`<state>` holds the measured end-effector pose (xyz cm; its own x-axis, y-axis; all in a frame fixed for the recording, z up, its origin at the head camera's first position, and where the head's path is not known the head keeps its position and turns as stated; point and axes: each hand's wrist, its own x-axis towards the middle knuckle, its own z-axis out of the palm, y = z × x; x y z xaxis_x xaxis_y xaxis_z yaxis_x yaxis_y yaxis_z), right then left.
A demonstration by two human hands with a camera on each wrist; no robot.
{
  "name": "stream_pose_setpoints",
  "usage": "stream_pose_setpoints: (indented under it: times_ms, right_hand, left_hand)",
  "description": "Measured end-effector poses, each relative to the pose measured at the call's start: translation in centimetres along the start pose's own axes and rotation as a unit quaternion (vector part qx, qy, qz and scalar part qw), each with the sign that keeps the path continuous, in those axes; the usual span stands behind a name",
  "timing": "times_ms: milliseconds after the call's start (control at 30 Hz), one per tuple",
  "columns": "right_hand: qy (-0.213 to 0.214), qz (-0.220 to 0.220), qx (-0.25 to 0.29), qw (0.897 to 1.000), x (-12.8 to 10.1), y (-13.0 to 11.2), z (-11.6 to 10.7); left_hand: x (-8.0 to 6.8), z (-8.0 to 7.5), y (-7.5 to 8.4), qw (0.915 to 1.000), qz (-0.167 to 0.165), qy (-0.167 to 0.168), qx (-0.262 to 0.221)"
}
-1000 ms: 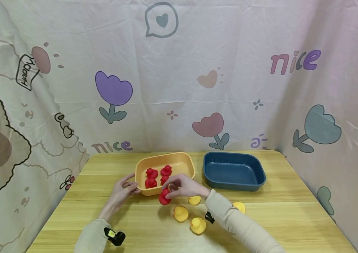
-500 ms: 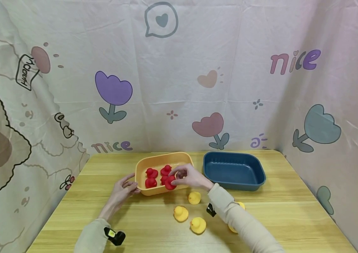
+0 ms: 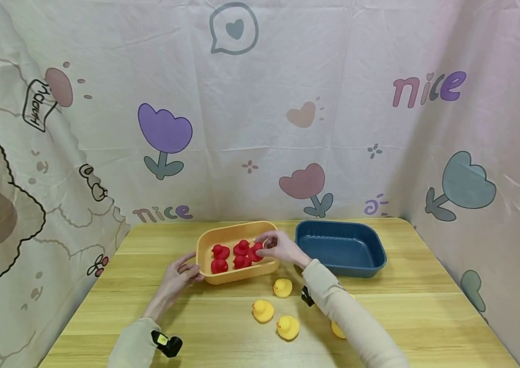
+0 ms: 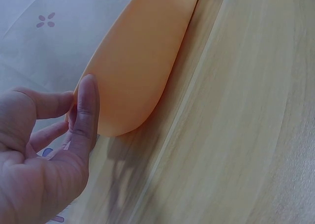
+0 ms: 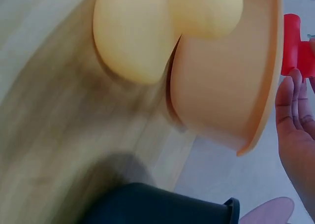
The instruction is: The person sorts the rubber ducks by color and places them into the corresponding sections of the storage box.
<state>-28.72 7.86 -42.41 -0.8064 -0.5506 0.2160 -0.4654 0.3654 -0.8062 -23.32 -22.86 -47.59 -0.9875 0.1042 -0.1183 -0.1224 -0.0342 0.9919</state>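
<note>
Red rubber duck (image 3: 256, 252) pinched in right hand (image 3: 280, 249), inside the orange tub (image 3: 223, 278) beside four more. Left hand (image 3: 178, 276) rests relaxed against the tub's left wall, hands apart.

Red duck (image 3: 255, 252) upright inside orange tub (image 3: 206, 243), beside four red ducks (image 3: 230, 256).

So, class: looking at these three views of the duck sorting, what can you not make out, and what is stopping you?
- Fourth yellow duck: head view, mostly hidden by the right sleeve.
- Red duck at the right hand: right wrist view, cut by the edge and the orange tub; grip unclear.
- Tub contents: left wrist view shows only its outer wall.
- Left hand: rests against the tub.
</note>
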Motion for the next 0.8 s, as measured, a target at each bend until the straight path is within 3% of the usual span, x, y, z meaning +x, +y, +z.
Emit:
stream_pose_setpoints:
  times_ms: [200,600,800]
  right_hand:
    - [0.016,0.003,-0.039,0.999,1.7,3.0,0.3]
    - [-0.010,0.024,-0.125,0.992,3.6,3.7,0.1]
    - [-0.037,0.042,-0.132,0.990,4.0,3.8,0.2]
  left_hand:
    - [0.0,0.0,0.1,1.0000,-0.003,0.001,0.003]
    - [0.1,-0.1,0.0,1.0000,-0.005,-0.003,0.002]
    - [0.0,-0.1,0.1,1.0000,-0.004,0.000,0.005]
